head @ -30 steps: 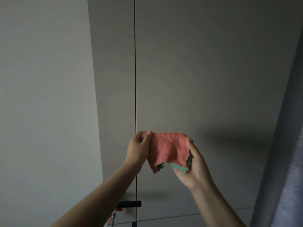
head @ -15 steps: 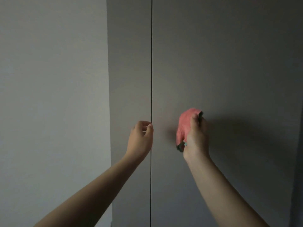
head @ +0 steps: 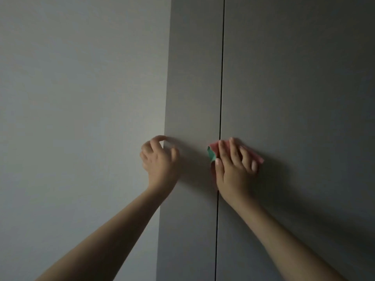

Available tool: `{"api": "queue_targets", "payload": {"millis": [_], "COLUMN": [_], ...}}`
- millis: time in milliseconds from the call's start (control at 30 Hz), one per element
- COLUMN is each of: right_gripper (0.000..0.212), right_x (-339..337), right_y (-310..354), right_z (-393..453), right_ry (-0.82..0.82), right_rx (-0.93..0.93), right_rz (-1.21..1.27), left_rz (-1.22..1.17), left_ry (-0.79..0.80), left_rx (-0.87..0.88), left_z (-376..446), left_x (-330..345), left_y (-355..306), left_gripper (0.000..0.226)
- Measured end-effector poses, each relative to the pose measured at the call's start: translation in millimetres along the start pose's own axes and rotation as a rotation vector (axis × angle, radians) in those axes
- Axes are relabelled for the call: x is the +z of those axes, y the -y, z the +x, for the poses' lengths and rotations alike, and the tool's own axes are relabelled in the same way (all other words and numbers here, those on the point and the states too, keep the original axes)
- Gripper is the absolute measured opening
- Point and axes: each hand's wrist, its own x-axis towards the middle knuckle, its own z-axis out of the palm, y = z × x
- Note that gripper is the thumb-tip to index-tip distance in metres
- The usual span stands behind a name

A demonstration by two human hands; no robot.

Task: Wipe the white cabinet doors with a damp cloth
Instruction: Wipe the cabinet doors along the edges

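Cloth point(head: 258, 158), pink with a green edge, lies flat under the right hand point(head: 233, 167), whose fingers point(head: 233, 151) are spread straight and press it against the right cabinet door point(head: 294, 98), just beside the seam point(head: 221, 78). It looks soft, light and limp, so a broad flat palm should steer it better than a pinch. The left hand point(head: 160, 161), loosely curled and holding nothing, rests at the left cabinet door's point(head: 194, 88) outer edge by the wall point(head: 81, 98).

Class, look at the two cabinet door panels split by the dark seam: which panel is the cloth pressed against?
The wide panel right of the seam. The right hand presses the pink cloth flat there; the narrow left panel has only the left hand at its outer edge.
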Motion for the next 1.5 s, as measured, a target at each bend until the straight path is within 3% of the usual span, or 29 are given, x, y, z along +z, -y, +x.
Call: {"api": "queue_targets", "payload": {"millis": [133,367,467,600,700,833,900,967,1133,1200,1333,1367,1500], "right_gripper": [0.056,0.051,0.056,0.057,0.059,0.055,0.055,0.057,0.058,0.059,0.062,0.059,0.055], "right_x": [9.5,17.2,7.0,-16.9,-21.0,7.5,11.3,-1.0,-36.6,-29.6,-19.9,-23.9,-51.5], "right_y": [-20.1,-36.3,-35.5,-37.1,-27.5,-33.9,-48.2,-50.4,-36.4,-20.3,-30.7,-38.0,-49.2], "right_z": [16.2,49.0,106.3,221.0,227.4,125.0,137.5,188.9,315.4,312.7,300.0,316.1,380.0], "right_ry": [-0.01,-0.007,0.003,-0.093,-0.121,-0.064,-0.038,-0.046,-0.157,-0.179,-0.144,-0.157,-0.179], "right_rx": [-0.352,-0.761,-0.734,-0.452,-0.396,-0.924,-1.03,-0.923,-0.435,-0.472,-0.803,-0.759,-0.285], "right_rz": [-0.048,0.021,0.014,-0.016,0.054,0.141,0.13,0.105,0.017,0.026,0.0,-0.017,0.028], "left_rz": [-0.116,0.015,0.02,0.109,0.215,0.267,0.258,0.268,0.344,0.386,0.407,0.432,0.474], "left_ry": [-0.005,0.001,-0.033,-0.109,-0.127,-0.155,-0.183,-0.217,-0.285,-0.29,-0.296,-0.299,-0.306], "left_rx": [-0.009,-0.008,-0.051,-0.08,-0.095,-0.048,-0.019,0.009,0.081,0.179,0.262,0.278,0.302], "left_z": [23.6,86.3,103.0,108.7,114.8,133.4,144.6,154.6,171.4,177.0,185.1,186.5,188.5], "left_x": [8.0,24.5,31.4,40.1,39.6,38.8,43.6,48.7,62.1,65.5,69.5,70.4,73.0], "left_y": [-12.8,-52.1,-62.0,-62.8,-64.8,-82.2,-95.5,-111.2,-137.3,-142.5,-144.5,-142.5,-138.8], "left_gripper": [0.044,0.061,0.063,0.064,0.067,0.061,0.058,0.058,0.059,0.055,0.056,0.056,0.057]}}
